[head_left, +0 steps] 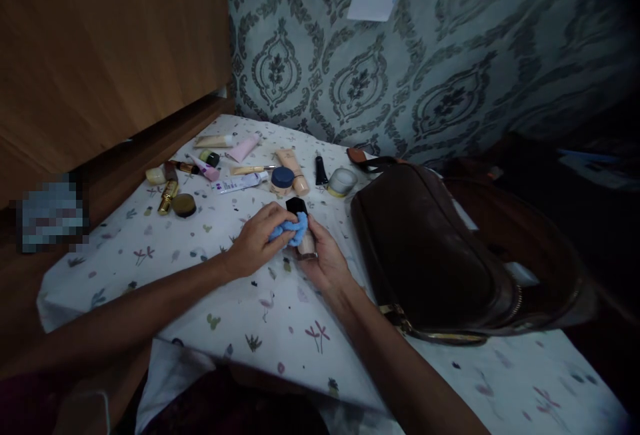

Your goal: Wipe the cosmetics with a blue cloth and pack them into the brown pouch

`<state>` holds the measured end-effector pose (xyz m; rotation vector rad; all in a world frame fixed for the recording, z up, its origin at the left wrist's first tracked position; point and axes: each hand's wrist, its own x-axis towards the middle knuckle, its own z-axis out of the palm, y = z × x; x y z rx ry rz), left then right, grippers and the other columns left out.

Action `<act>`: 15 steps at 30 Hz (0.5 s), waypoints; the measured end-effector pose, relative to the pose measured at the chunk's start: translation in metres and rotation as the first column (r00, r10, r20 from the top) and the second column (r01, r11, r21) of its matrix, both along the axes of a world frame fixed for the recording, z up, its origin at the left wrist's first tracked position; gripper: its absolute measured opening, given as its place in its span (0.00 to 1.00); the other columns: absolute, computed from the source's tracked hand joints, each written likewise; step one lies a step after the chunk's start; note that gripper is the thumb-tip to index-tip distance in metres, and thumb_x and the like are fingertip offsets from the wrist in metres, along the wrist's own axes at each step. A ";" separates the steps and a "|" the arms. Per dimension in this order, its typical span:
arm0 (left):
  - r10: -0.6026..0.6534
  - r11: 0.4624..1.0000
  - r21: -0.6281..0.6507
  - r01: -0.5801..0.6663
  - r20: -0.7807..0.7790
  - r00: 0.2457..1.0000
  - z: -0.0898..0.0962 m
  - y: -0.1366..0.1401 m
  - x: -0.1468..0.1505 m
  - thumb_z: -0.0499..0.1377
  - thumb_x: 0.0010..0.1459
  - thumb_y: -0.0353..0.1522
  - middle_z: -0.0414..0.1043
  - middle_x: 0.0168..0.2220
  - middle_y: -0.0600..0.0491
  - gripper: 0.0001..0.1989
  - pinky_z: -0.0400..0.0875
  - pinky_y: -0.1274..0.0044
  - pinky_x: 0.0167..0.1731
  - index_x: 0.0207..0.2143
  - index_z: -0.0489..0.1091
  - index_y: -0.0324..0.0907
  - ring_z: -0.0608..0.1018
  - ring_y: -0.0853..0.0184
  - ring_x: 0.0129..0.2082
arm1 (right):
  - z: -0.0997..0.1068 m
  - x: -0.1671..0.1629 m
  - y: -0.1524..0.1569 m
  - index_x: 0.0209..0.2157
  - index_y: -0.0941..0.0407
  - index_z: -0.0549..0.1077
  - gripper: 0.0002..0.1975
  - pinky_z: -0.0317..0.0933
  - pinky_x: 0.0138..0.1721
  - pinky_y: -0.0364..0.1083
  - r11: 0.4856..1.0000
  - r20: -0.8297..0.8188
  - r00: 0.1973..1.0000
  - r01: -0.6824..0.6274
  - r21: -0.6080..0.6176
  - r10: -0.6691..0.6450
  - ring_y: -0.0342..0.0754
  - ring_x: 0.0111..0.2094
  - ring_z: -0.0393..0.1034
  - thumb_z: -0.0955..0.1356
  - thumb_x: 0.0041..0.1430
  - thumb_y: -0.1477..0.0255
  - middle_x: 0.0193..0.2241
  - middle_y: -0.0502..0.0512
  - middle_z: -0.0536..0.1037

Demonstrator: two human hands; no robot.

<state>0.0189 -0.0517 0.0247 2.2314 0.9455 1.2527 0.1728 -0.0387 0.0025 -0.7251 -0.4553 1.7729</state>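
Observation:
My right hand [327, 255] is wrapped round a small bottle [307, 244] with a black cap [297, 206], held tilted above the cloth-covered table. A bunched blue cloth [295, 227] is pinched in my left hand [260, 235] and pressed against the bottle's side. Just beyond my hands lie a jar with a dark blue lid [283, 178], a peach tube [295, 170], a white and purple tube [241, 182], a black tube [321, 170] and a grey-lidded jar [343, 182].
A large brown leather bag [425, 248] stands on the right of the patterned tablecloth [200, 302]. At the left are a gold tube [169, 196], a round dark-lidded jar [183, 205] and a pink tube [245, 147]. A wooden cabinet [115, 42] borders the left; a patterned wall [330, 55] rises behind.

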 end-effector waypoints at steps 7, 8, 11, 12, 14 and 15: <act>-0.124 0.968 0.191 0.164 -0.206 0.971 -0.002 -0.015 0.010 0.52 0.68 0.34 0.69 0.40 0.46 0.12 0.72 0.72 0.40 0.47 0.73 0.41 0.73 0.62 0.42 | -0.006 0.006 0.002 0.28 0.56 0.74 0.08 0.71 0.28 0.41 1.000 0.014 1.000 -0.006 -0.017 0.006 0.43 0.26 0.73 0.74 0.54 0.67 0.24 0.49 0.79; -0.121 0.961 0.216 0.172 -0.229 0.966 -0.003 -0.016 0.011 0.52 0.69 0.34 0.69 0.40 0.46 0.12 0.73 0.73 0.40 0.47 0.73 0.41 0.73 0.63 0.42 | -0.005 0.007 0.001 0.29 0.56 0.74 0.10 0.71 0.28 0.41 0.999 0.012 0.999 -0.033 -0.022 0.034 0.43 0.26 0.74 0.74 0.55 0.65 0.24 0.49 0.79; -0.082 0.944 0.287 0.161 -0.266 0.960 -0.004 -0.017 0.012 0.50 0.69 0.33 0.69 0.40 0.46 0.13 0.73 0.73 0.40 0.47 0.73 0.42 0.73 0.63 0.43 | 0.001 0.009 -0.002 0.32 0.55 0.75 0.14 0.71 0.27 0.41 0.995 -0.020 0.995 -0.095 -0.040 0.094 0.43 0.25 0.74 0.74 0.55 0.59 0.23 0.47 0.78; -0.068 0.940 0.306 0.151 -0.266 0.962 -0.004 -0.017 0.012 0.50 0.69 0.33 0.69 0.40 0.46 0.13 0.73 0.73 0.40 0.48 0.73 0.42 0.73 0.63 0.43 | 0.003 0.008 -0.003 0.33 0.54 0.76 0.14 0.70 0.26 0.41 0.993 -0.039 0.994 -0.105 -0.052 0.103 0.43 0.25 0.74 0.74 0.55 0.59 0.24 0.47 0.78; -0.049 0.936 0.325 0.133 -0.254 0.966 -0.004 -0.016 0.011 0.50 0.69 0.32 0.69 0.40 0.46 0.13 0.73 0.72 0.40 0.48 0.72 0.41 0.72 0.62 0.42 | 0.007 0.008 -0.005 0.35 0.54 0.76 0.13 0.70 0.25 0.41 0.989 -0.077 0.990 -0.123 -0.077 0.117 0.44 0.27 0.74 0.75 0.54 0.60 0.25 0.47 0.78; -0.040 0.939 0.323 0.120 -0.243 0.969 -0.003 -0.015 0.011 0.50 0.69 0.32 0.69 0.40 0.46 0.13 0.73 0.71 0.40 0.48 0.72 0.41 0.72 0.62 0.42 | 0.008 0.007 -0.005 0.35 0.54 0.76 0.13 0.70 0.25 0.41 0.987 -0.089 0.988 -0.136 -0.082 0.129 0.44 0.28 0.74 0.75 0.54 0.61 0.26 0.47 0.79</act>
